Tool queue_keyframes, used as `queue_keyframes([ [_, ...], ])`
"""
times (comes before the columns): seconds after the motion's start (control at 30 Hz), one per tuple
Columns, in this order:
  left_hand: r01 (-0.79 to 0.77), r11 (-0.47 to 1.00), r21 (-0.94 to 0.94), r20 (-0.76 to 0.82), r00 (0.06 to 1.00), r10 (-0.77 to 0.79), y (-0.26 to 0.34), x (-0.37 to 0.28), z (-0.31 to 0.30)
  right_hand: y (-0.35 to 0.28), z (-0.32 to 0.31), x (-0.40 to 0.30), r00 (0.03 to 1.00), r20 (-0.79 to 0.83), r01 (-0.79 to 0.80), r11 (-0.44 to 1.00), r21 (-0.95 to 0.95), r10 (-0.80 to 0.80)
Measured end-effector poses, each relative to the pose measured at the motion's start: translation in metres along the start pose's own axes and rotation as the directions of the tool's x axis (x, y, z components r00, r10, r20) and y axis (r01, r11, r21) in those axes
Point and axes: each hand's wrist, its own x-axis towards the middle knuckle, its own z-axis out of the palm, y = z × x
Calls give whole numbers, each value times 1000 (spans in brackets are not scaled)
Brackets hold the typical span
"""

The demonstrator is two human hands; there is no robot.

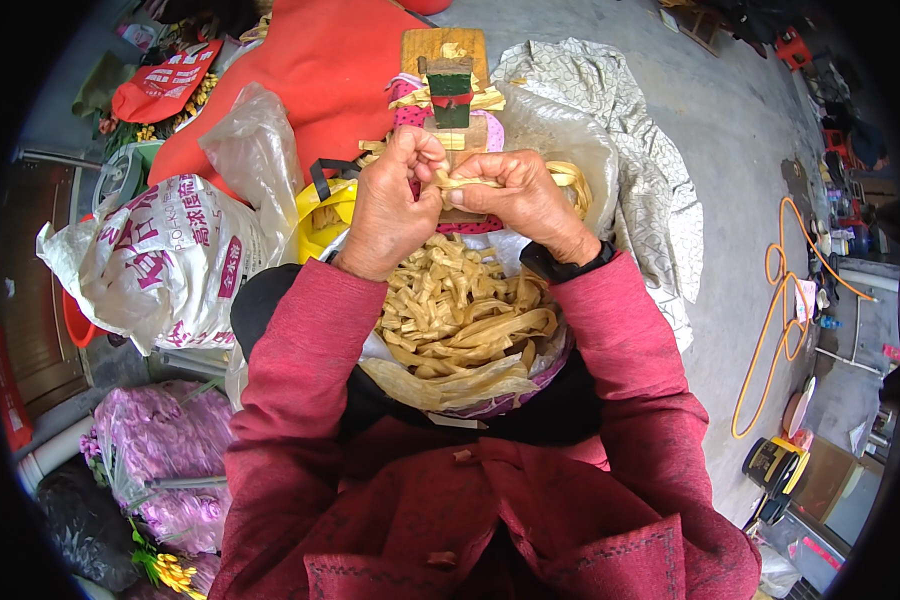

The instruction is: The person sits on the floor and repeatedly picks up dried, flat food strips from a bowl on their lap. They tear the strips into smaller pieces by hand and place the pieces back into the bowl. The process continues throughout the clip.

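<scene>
A pale yellow dried strip (474, 182), apparently plant fibre, is pinched between the thumb and fingers of my right hand (521, 187). My left hand (399, 196) is at the strip's left end, thumb and forefinger close together; its fingertips seem to hold a very thin strand, hard to make out. Just beyond the hands stands a wooden board device (444, 45) with a dark green block (451, 97) wrapped by a red band, and short strips lie on it. Below the hands, a lined basin (465, 397) on my lap holds many folded yellow pieces (450, 292) and longer strips (487, 337).
At left are a printed white woven sack (187, 262), a yellow bag (326, 221) and wrapped purple flowers (165, 457). Red cloth (330, 75) spreads beyond. A clear plastic bag (592, 142) with coiled strips and patterned cloth (667, 195) lie right. An orange hose (776, 300) crosses the floor.
</scene>
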Motion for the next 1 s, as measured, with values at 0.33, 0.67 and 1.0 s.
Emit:
queue_keyframes([
  [0.33,415,836,-359,229,908,-352,7,-4,-7,9,8,4,971,-238,11,995,103,14],
  [0.67,498,781,-376,304,863,-404,22,-2,-23,16,-12,14,907,-405,76,992,-104,-112],
  [1.0,476,759,-444,359,871,-336,6,-5,0,24,5,9,923,-299,51,847,-529,-243],
])
